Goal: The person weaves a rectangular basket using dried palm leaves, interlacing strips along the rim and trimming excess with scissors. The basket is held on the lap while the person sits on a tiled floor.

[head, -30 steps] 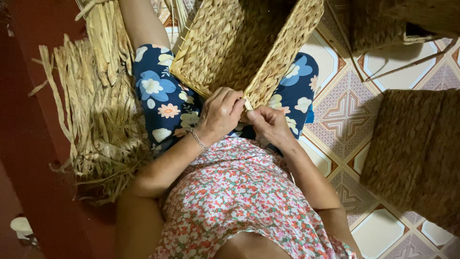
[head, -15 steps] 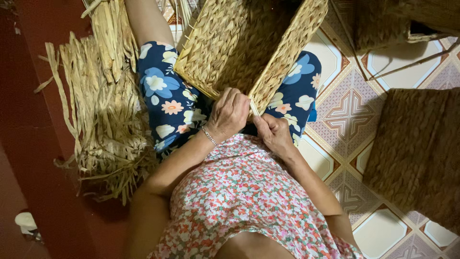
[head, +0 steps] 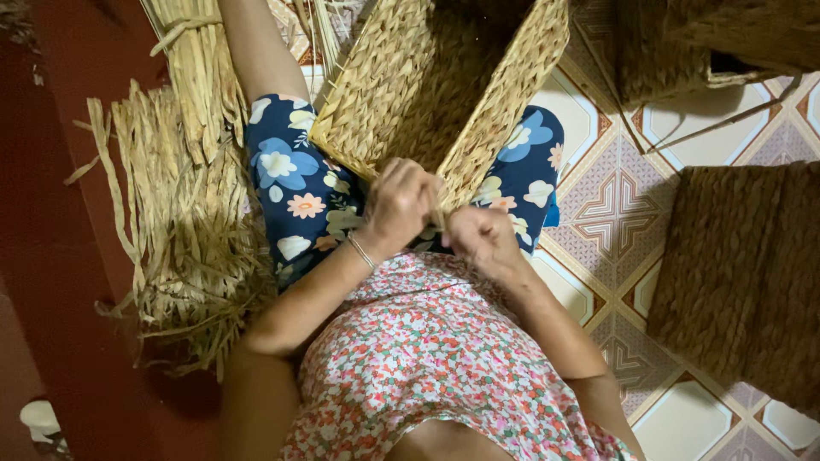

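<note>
A rectangular woven straw basket [head: 427, 94] rests tilted on my lap, its near corner pointing at me. My left hand [head: 400, 203], with a thin bracelet at the wrist, grips that near corner from the left. Beside it, my right hand [head: 483, 237] is closed and pinches a thin straw strand [head: 441, 213] at the same corner. The two hands almost touch. I wear dark blue flowered shorts and a small-flowered top.
A bundle of loose dried straw [head: 184, 222] lies on the red floor at my left. Finished woven baskets [head: 743, 273] stand on the patterned tiles at the right, another one [head: 683, 43] at the top right.
The view has shifted slightly and my hands have drawn closer together at the basket's corner. The right hand pulled back toward me a little with the strand.
</note>
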